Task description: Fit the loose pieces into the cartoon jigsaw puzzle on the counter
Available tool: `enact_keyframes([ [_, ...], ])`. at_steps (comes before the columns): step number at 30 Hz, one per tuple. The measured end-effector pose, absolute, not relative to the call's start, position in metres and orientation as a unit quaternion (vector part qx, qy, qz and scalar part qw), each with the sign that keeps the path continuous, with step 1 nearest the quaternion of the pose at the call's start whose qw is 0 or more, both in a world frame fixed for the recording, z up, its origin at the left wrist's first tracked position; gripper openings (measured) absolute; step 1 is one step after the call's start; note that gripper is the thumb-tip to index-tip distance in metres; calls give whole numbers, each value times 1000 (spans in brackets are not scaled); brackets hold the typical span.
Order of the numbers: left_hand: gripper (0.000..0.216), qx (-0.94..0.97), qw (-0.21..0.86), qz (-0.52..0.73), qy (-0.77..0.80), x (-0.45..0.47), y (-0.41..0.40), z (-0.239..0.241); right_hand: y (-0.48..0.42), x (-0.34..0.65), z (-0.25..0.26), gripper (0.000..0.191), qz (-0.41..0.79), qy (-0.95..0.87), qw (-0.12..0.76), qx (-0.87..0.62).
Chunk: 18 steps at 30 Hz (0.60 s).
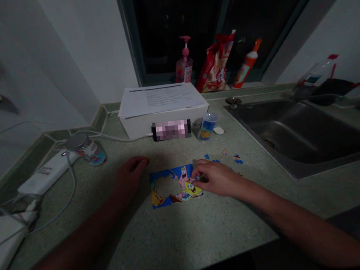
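A partly assembled jigsaw puzzle (190, 189) with yellow and pink cartoon figures on blue lies on the counter. Bare counter shows through a gap in its left and middle part. My right hand (217, 177) is over the puzzle's right edge, thumb and finger pinched on a small puzzle piece (194, 179), mostly covered by the fingertips. Just beyond the puzzle's upper left corner rests my left hand (131, 173), fingers curled together, with nothing visible in them. Several loose puzzle pieces (239, 161) are scattered beyond my right hand.
Behind the puzzle, a phone (171, 130) leans on a white box (161, 107). A clear tub (207, 127) and its white lid (218, 130) stand beside it. At left are a jar (87, 150), power strip (48, 171) and cables; at right, a sink (307, 135).
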<state>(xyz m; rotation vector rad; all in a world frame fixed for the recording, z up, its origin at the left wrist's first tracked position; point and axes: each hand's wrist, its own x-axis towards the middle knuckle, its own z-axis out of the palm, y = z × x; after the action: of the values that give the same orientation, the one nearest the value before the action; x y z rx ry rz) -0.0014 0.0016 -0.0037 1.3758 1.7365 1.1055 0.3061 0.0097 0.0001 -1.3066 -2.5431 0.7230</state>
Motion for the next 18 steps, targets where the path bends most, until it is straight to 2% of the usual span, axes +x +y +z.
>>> enact_keyframes([
  [9, 33, 528, 324, 430, 657, -1, 2, -6, 9, 306, 1, 14, 282, -847, 126, -432],
  [13, 29, 557, 294, 421, 652, 3, -2, -4, 9, 305, -2, 8, 362, -815, 154, -424],
  [18, 17, 639, 240, 410, 605, 11, -13, -3, 15, 301, -8, 4, 466, -733, 232, -439],
])
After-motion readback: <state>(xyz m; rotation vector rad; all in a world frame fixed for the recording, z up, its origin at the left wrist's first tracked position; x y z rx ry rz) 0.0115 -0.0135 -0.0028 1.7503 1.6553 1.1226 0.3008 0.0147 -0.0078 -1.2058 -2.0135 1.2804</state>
